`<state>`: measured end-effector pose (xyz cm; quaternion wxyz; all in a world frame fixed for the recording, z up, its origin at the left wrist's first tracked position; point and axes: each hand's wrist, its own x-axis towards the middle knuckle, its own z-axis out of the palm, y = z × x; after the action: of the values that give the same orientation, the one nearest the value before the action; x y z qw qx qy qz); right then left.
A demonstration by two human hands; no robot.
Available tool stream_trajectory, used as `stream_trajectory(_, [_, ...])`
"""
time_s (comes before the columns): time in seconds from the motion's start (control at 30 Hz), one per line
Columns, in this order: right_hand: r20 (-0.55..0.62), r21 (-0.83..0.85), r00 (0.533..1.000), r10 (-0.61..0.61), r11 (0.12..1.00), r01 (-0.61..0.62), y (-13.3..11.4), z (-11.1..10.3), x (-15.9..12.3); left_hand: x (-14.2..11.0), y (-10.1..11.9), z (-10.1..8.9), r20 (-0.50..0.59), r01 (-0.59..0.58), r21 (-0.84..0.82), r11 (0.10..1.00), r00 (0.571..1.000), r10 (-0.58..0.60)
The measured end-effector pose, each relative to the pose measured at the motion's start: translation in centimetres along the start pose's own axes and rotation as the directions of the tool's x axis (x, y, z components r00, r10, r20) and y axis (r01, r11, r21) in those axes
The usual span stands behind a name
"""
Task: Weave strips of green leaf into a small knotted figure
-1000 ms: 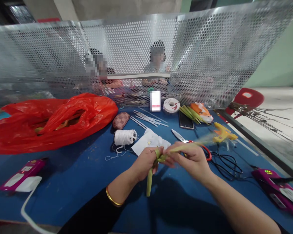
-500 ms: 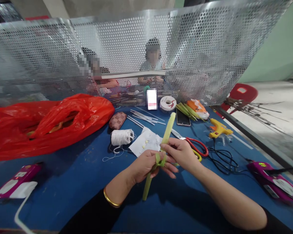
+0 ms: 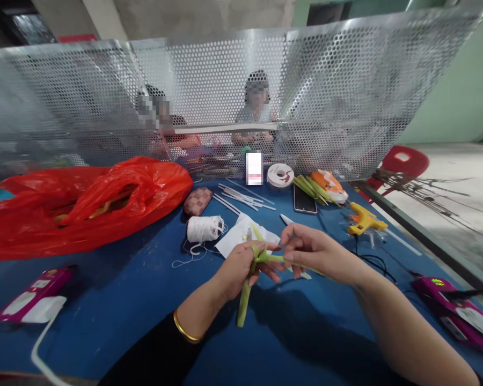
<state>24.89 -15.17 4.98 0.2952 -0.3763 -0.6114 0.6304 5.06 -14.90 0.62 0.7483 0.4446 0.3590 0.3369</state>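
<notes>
My left hand point(image 3: 237, 268) pinches a folded green leaf strip point(image 3: 260, 254) near the table's middle. One tail of the strip hangs down below that hand, and a short end sticks up behind it. To the right, my right hand point(image 3: 316, 252) has its fingers closed on another end of the strip, which is drawn out sideways between the hands. A white paper sheet point(image 3: 229, 236) with small pale scraps lies just behind the left hand. Scissors point(image 3: 285, 219) are mostly covered by my right hand; only the blade tip shows.
A red plastic bag point(image 3: 156, 182) fills the left side. Near it lie a checked pouch point(image 3: 198, 201), a white string spool point(image 3: 203, 229) and white sticks point(image 3: 245, 197). A ribbon roll point(image 3: 280, 176), phone point(image 3: 305, 201), leaf strips point(image 3: 312, 188) and yellow glue gun point(image 3: 365, 220) lie right.
My right hand first pulled a strip end rightward, then held it upright; now it draws an end out to the right. The left hand keeps its hold on the folded part.
</notes>
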Motion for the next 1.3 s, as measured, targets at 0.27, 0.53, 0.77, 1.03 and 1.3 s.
stream_trajectory(0.27, [0.090, 0.125, 0.975, -0.202, 0.974, 0.191, 1.5, 1.4, 0.5, -0.5, 0.5, 0.4, -0.029, -0.057, 0.083, 0.995, 0.998, 0.059])
stream_trajectory(0.53, [-0.433, 0.031, 0.763, -0.479, 0.838, 0.544, 2.1, 4.3, 0.8, -0.2, -0.1, 0.1, -0.009, -0.006, 0.068, 0.998, 1.000, 0.007])
stream_trajectory(0.77, [-0.647, 0.268, 0.705, -0.290, 0.779, 0.566, 1.7, 3.7, 1.2, -0.2, -0.1, 0.3, -0.007, 0.025, 0.045, 0.999, 1.000, -0.025])
stream_trajectory(1.03, [-0.615, -0.045, 0.703, -0.358, 0.906, 0.422, 1.1, 2.3, 0.7, -0.2, -0.1, 0.3, -0.023, 0.053, 0.015, 0.999, 0.998, -0.052])
stream_trajectory(1.3, [-0.021, -0.898, 0.817, -0.576, 0.370, 0.237, 1.4, 1.9, -0.2, -0.1, -0.1, 0.1, -0.044, 0.063, 0.003, 0.998, 0.997, -0.063])
